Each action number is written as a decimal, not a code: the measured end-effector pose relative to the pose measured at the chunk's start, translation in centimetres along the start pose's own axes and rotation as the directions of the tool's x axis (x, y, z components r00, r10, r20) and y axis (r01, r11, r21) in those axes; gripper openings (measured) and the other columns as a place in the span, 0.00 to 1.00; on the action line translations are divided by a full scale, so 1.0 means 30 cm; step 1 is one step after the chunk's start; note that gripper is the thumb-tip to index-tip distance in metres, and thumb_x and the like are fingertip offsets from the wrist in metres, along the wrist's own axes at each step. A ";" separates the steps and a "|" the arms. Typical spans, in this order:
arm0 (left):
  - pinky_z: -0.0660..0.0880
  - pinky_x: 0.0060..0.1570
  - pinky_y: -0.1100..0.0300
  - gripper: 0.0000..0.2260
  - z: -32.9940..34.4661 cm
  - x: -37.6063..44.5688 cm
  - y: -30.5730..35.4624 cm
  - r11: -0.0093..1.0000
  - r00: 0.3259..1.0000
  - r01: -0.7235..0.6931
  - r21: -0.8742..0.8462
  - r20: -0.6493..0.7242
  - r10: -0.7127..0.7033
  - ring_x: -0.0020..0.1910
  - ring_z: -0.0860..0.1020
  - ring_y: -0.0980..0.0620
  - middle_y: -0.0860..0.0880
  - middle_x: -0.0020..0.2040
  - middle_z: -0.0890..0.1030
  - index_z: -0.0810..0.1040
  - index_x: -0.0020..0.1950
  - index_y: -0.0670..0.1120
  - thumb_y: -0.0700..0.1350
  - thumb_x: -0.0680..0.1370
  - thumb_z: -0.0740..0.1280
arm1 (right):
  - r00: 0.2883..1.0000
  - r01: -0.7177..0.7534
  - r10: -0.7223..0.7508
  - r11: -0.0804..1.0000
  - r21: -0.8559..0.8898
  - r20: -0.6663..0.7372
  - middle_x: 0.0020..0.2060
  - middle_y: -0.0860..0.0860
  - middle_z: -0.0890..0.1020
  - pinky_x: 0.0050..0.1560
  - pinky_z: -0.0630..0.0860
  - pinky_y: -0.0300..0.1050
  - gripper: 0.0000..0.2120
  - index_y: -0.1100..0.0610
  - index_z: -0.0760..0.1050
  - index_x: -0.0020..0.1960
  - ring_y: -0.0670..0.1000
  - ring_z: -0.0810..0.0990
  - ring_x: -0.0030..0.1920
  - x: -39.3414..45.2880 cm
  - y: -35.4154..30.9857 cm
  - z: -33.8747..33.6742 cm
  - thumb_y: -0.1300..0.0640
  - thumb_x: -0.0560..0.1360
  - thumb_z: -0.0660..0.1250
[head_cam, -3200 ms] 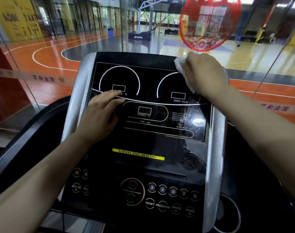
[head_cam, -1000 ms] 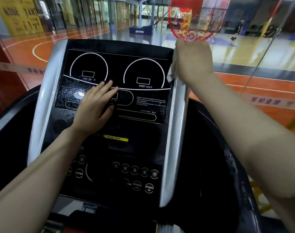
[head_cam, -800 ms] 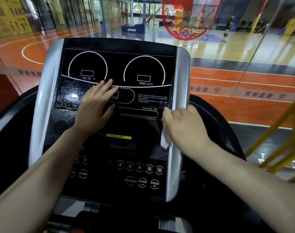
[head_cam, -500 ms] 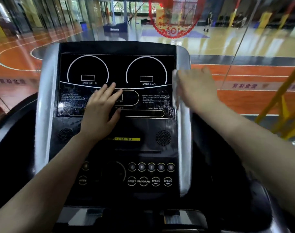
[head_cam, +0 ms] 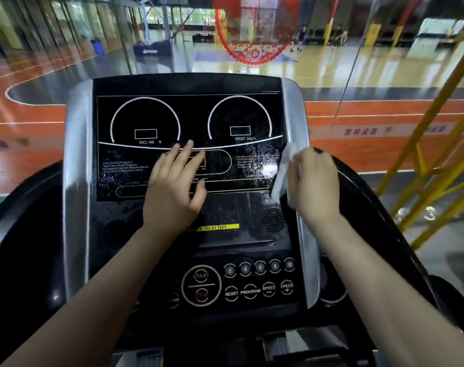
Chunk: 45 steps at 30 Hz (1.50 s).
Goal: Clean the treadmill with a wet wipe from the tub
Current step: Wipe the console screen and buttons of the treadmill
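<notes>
Both my forearms bare to the frame edge, no sleeves in view. Left hand [head_cam: 175,192] and right hand [head_cam: 314,186]: no gloves, rings, watch or wristband. Nails short, unpainted where visible, toward 12 o'clock.

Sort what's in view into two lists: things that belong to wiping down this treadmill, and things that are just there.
In the job:
wet wipe
right hand gripping it
silver side rail
treadmill console
left hand resting flat on the console

Just there:
yellow railing
red window decal
basketball court
</notes>
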State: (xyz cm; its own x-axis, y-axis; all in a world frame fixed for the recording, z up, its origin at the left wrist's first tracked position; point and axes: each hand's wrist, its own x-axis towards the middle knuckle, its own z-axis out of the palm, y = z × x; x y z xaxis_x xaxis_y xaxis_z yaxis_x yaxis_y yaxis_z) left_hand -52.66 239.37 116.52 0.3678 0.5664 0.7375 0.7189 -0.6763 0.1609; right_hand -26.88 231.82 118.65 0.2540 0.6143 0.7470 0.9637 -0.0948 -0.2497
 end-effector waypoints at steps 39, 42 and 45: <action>0.55 0.77 0.47 0.30 -0.279 -0.107 -0.482 0.991 0.996 0.081 0.110 0.014 -0.083 0.79 0.56 0.39 0.41 0.79 0.59 0.63 0.77 0.40 0.49 0.77 0.58 | 0.848 0.499 -0.507 0.862 0.091 0.156 0.78 0.53 0.60 0.76 0.48 0.47 0.37 0.56 0.57 0.79 0.55 0.56 0.78 0.406 -0.782 0.302 0.73 0.72 0.57; 0.51 0.79 0.52 0.28 -0.266 -0.114 -0.473 0.996 0.996 0.088 -0.033 -0.013 -0.088 0.80 0.53 0.43 0.43 0.80 0.57 0.61 0.78 0.38 0.46 0.79 0.57 | 0.994 0.103 -0.104 0.992 0.075 0.010 0.74 0.58 0.67 0.73 0.62 0.55 0.35 0.59 0.62 0.76 0.59 0.64 0.73 0.360 -0.464 0.221 0.75 0.70 0.56; 0.51 0.78 0.59 0.28 -0.279 -0.112 -0.454 0.963 0.978 0.193 -0.190 -0.044 -0.205 0.79 0.55 0.51 0.43 0.79 0.60 0.62 0.78 0.38 0.44 0.78 0.56 | 0.968 -0.242 0.245 0.969 0.052 -0.046 0.65 0.63 0.72 0.67 0.67 0.57 0.27 0.62 0.67 0.69 0.61 0.69 0.66 0.349 -0.251 0.142 0.67 0.70 0.52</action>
State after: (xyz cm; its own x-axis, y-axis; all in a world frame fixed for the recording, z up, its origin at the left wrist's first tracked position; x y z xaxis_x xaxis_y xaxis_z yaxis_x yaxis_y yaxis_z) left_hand -68.62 242.73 117.34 0.1863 0.6717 0.7170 0.6512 -0.6309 0.4218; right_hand -31.82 242.29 125.73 0.4857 0.5358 0.6906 0.8677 -0.2003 -0.4548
